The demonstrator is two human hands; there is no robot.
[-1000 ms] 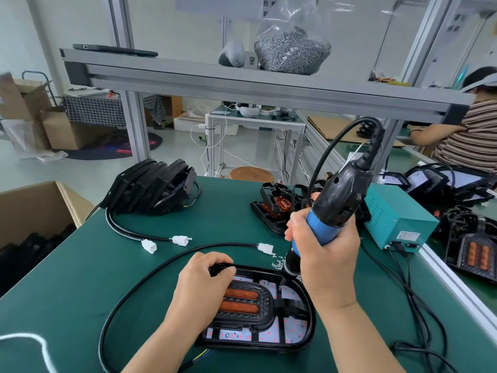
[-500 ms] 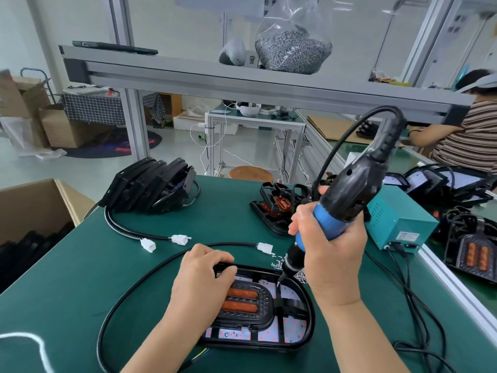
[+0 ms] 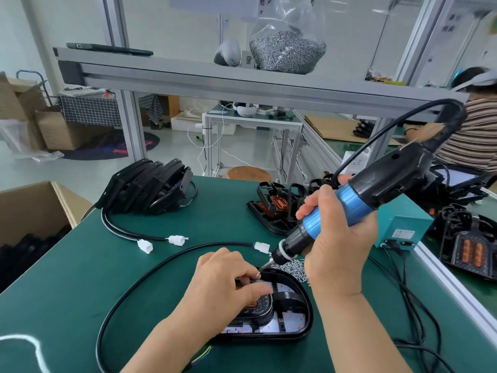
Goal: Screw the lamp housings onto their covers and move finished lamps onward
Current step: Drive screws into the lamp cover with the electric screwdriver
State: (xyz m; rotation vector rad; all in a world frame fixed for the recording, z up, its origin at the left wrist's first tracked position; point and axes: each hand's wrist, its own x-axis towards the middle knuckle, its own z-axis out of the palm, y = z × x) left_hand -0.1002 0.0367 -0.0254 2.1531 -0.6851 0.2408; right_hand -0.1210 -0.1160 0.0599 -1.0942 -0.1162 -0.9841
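Green matting (image 3: 80,278) covers the bench, under an aluminium shelf carrying a clear bag of screws (image 3: 287,47).

The lamp (image 3: 295,319) lies flat on the near centre of the bench, black rim up. Its left half is hidden under the left hand (image 3: 223,286). That hand lies on the lamp with fingers curled over the raised centre block, holding it down. The fingertips are blurred, so it cannot be told whether they also pinch a screw.

The right hand (image 3: 338,243) is clenched round the blue barrel of the electric screwdriver (image 3: 376,195), which is tilted with its bit at the lamp's far rim. Contact with a screw cannot be made out.

Loose screws (image 3: 291,267) lie just beside that rim, partly covered by the right hand. A black cable (image 3: 161,265) loops from the lamp to a white connector (image 3: 261,247).

A stack of black housings (image 3: 150,189) stands at the far left of the bench. A teal power box (image 3: 403,224) is partly hidden behind the right hand. A cardboard box (image 3: 32,208) is cut off at the left edge, and a second person (image 3: 478,130) is cut off at the right.
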